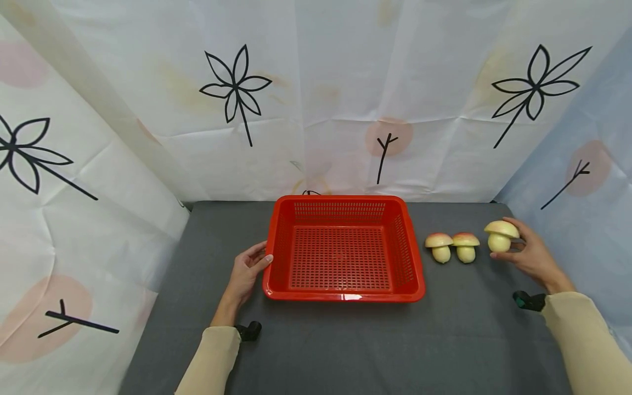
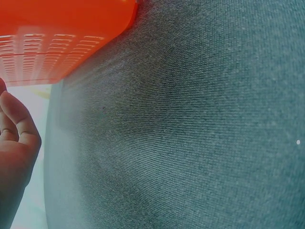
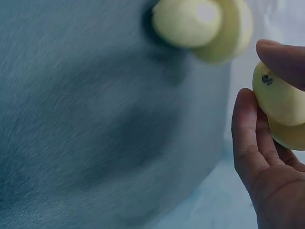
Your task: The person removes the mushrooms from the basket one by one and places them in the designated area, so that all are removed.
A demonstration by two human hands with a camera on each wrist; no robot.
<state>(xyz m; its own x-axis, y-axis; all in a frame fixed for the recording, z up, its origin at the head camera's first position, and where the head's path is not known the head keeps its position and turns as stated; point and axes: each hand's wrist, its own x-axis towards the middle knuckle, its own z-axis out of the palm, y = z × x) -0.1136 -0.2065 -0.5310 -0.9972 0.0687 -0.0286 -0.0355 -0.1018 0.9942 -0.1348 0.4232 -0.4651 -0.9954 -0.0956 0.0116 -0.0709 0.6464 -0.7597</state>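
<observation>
A red plastic basket with slotted walls and a mesh floor stands on the dark grey cloth. My left hand grips its left rim, thumb on top and fingers against the outer side; in the left wrist view that hand is only partly in frame. My right hand holds a pale yellow toy mushroom between thumb and fingers, stem down. In the right wrist view its stem end shows a small dark mark. Left of it, two mushrooms with reddish caps, one mushroom and another mushroom, stand side by side.
White printed curtains hang along the back and both sides of the table. Both wrists wear small black devices, one black device on the left and one black device on the right.
</observation>
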